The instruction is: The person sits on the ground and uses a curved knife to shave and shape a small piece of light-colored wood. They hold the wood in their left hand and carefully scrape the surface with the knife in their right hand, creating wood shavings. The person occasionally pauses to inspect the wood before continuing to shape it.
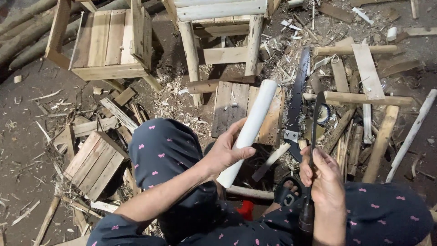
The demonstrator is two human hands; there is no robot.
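My left hand grips a peeled, pale round wooden stick near its lower end; the stick slants up and to the right above a small plank board. My right hand holds a long dark knife by its handle, blade pointing up and away, just right of the stick. My knees in dark trousers with pink bows fill the lower part of the view. A sandalled foot shows between them.
A hand saw lies on the ground right of the board. Wooden stools and slatted seat panels stand beyond. Poles, offcuts and shavings litter the dirt floor all around, thickest at the right.
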